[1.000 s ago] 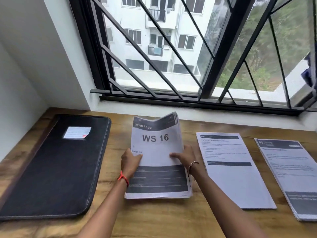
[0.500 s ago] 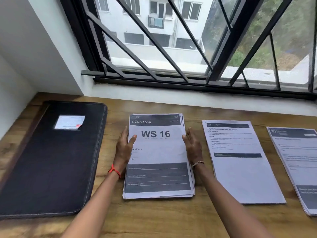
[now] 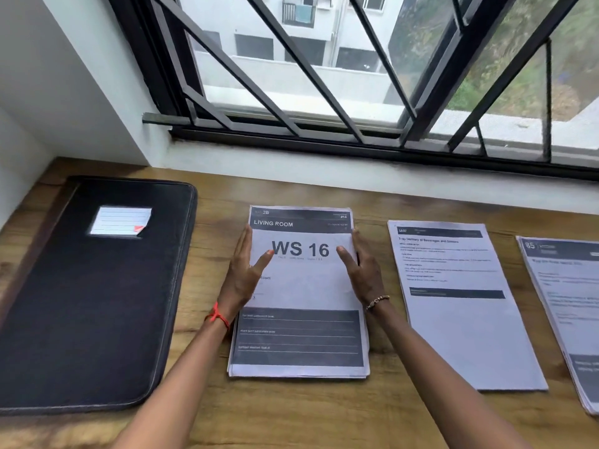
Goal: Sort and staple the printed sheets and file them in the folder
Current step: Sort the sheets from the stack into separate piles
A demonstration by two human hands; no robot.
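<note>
Nearest, the grainy wooden desk [image 3: 291, 413] bears a flat rectangular paper stack [image 3: 299, 338]. Flanking its sides, the left hand [image 3: 243, 277] and right hand [image 3: 359, 270] hold fingers straight and together, thumbs on the top sheet. Leftward lies the black, perhaps leatherette, round-cornered folder [image 3: 81, 303].

Wooden table [image 3: 291, 413]: folder [image 3: 90, 312], WS 16 stack [image 3: 301, 335], text sheet [image 3: 470, 335], rightmost stack [image 3: 570, 306].

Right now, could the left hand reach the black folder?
Probably yes. The left hand touches the WS 16 stack, gripping nothing, and only bare wooden table lies between it and the folder.
</note>
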